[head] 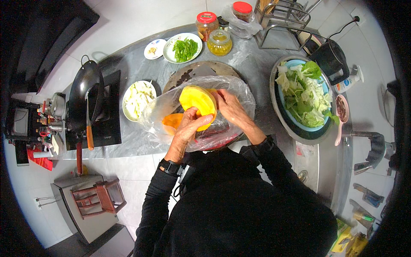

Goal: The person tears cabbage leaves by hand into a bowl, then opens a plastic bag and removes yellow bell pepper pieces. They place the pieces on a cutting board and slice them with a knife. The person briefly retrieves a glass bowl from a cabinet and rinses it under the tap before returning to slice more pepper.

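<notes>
My left hand holds a thick, curved piece of yellow pumpkin, with the thumb across its lower edge. At the right side of the same piece, my right hand grips with bent fingers; its fingertips are partly hidden, and I cannot tell whether a small tool is among them. Beneath both hands a clear plastic bag lies spread open. An orange pumpkin piece rests in the bag by my left hand. Under the bag's far side is a round chopping board, and a cleaver blade lies on it.
Left stand a plate of pale cut vegetable and a wok on the cooktop. Behind are a plate of cut green peppers, a small dish and a glass jar. A basin of leafy greens sits right, near the sink.
</notes>
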Demonstrator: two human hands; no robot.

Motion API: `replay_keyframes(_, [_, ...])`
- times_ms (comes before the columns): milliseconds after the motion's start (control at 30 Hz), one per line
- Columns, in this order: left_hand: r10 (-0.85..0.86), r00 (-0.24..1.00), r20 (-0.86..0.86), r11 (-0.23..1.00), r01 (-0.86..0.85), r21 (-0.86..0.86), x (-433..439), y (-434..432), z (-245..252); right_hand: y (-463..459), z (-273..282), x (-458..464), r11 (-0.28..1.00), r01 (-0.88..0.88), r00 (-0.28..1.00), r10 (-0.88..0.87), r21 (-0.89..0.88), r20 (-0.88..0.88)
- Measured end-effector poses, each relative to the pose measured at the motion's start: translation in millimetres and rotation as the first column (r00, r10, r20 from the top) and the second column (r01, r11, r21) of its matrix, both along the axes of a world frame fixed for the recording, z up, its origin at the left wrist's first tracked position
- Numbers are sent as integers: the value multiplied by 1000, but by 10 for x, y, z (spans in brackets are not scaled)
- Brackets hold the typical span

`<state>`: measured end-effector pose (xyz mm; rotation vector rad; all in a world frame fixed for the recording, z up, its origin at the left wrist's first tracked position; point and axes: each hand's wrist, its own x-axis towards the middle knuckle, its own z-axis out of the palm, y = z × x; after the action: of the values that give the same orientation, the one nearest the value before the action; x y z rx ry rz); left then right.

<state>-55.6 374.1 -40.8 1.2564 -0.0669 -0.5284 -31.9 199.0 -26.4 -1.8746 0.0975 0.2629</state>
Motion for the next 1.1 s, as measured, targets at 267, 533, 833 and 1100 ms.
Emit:
replay_keyframes(267, [42,982,-184,963,-89,-254,-79,418,406,-428,31,-384,882,-90,992,120,-462,36])
replay_keyframes(533, [192,963,191,981,-185,-54,478,935,1068,-476,57,-740,651,-758,648,748,-28,-139])
replay_keyframes(833, [-602,722,340,234,-248,940,1243,490,54,-28,348,-782,572,-756,619,783,317,64])
replay_keyframes(1100, [-530,658,535,620,-130,774,1078,364,-4,-212,407,-567,943,-316,889,332,-104,314])
